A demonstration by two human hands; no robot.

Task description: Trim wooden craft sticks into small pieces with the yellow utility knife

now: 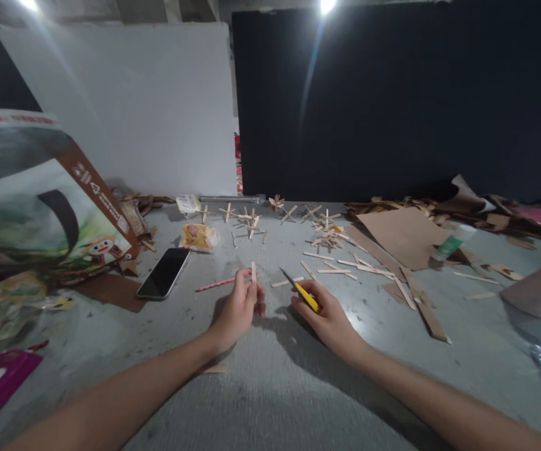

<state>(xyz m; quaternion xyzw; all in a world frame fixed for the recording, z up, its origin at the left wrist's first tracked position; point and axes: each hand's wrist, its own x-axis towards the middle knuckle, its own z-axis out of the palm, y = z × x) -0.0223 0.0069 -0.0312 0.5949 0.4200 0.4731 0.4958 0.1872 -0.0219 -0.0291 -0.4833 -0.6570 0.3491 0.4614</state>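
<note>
Near the middle of the grey table, my left hand (238, 307) pinches a short wooden craft stick (253, 272) that points upward. A red-and-white striped pencil (215, 285) lies behind that hand. To its right, my right hand (329, 316) is closed around a yellow-handled craft knife (307, 295), its dark blade angled up and to the left. One loose craft stick (287, 282) rests on the table beside the blade. More loose sticks (334, 271) are scattered beyond my right hand. Crossed stick pieces (252, 222) stand and lie farther back.
A black phone (163, 274) and a wrapped snack (198, 238) lie left of centre. A large printed bag (96, 207) stands at far left, above a magenta object (5, 385). Cardboard (402, 237), a glue stick (456, 242) and scraps occupy the right, near a container (540, 288).
</note>
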